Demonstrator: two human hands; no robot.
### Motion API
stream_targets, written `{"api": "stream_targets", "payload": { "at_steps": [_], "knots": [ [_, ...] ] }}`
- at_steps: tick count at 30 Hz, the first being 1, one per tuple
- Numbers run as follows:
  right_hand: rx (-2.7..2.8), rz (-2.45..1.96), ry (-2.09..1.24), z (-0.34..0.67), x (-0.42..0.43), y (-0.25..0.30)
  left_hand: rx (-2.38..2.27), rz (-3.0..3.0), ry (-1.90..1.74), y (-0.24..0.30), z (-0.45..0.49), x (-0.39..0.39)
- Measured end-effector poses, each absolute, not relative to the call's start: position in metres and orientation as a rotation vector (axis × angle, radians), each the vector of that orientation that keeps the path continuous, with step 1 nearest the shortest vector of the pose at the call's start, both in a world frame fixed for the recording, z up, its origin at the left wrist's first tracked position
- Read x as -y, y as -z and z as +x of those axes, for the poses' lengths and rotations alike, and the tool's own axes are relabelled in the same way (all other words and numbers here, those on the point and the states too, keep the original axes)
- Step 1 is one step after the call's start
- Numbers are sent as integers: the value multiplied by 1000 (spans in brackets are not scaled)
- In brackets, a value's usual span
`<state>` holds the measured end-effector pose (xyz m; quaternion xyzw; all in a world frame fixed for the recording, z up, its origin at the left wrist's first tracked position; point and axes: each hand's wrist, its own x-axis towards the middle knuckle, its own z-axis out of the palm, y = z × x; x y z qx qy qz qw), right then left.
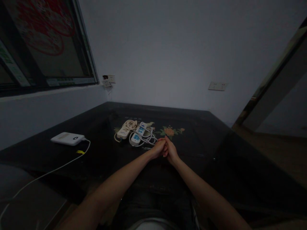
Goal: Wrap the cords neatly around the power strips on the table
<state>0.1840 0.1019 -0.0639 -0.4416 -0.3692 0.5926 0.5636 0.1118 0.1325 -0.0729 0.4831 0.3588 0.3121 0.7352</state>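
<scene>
Forearms, cut off near, meet in a clasp

Left hand and right hand fold together, fingers curled closed; whether this grip contains anything is hidden. Just left on the counter lie a blue-socketed power strip and cream strip, cords indistinct.

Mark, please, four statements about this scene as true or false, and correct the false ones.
1. The person's left grip and right grip touch each other. True.
2. The white rectangular device lies right of both grips. False: it lies left of them.
3. A thin white cable is attached to that device. True.
4. The white plastic power strip with blue socket panels hangs on the wall. False: it lies on the glossy black table.
</scene>
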Motion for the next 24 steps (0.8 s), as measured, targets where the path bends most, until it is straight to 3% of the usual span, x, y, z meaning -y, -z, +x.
{"api": "stream_targets", "payload": {
  "at_steps": [24],
  "knots": [
    [891,-1051,-1358,184,-102,66,-800,1059,-607,75,112,-135]
  ]
}}
